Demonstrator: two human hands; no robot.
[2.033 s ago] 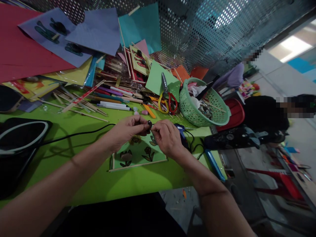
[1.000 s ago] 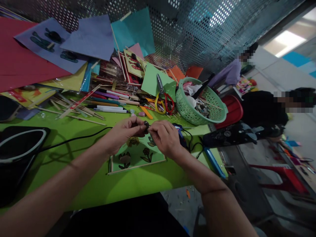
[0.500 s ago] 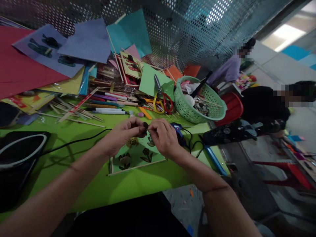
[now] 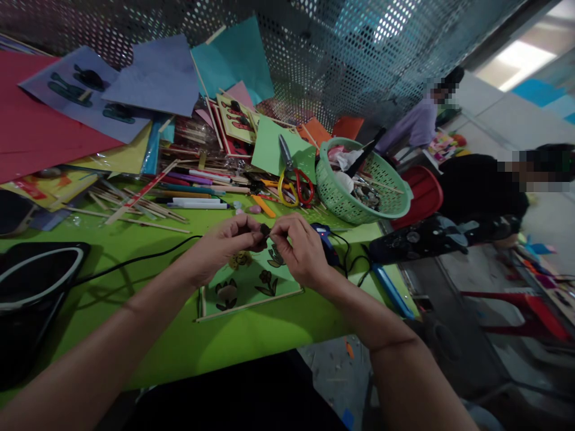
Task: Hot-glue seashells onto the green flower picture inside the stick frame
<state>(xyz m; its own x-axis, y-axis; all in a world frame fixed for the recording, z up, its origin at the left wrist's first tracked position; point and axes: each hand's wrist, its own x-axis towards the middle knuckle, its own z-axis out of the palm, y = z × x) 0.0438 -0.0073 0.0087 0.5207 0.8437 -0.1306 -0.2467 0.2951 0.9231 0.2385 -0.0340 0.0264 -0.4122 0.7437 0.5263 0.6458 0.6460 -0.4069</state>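
Between the fingertips of my left hand (image 4: 229,242) is a small dark piece (image 4: 265,230). My right hand (image 4: 299,248) is pinched close against the same piece; whether its fingers hold a part of it or something tiny is too small to tell. Both hands hover over a green card (image 4: 247,278) edged with thin sticks. Flower-like shapes lie on the card, one with a dark flower (image 4: 266,281) and another with a pale round centre (image 4: 226,292). A yellow patterned shape (image 4: 240,259) is partly covered by my left hand.
Scissors (image 4: 287,158), pens (image 4: 197,203), sticks and coloured papers (image 4: 155,75) crowd the table's back. A green basket (image 4: 386,206) stands right, near a blue tool (image 4: 327,239) with a cable. A black tray (image 4: 31,323) lies left. Two people are at the right.
The dark piece between my fingertips has turned slightly. Both hands stay in nearly the same place, and the view has shifted very slightly.
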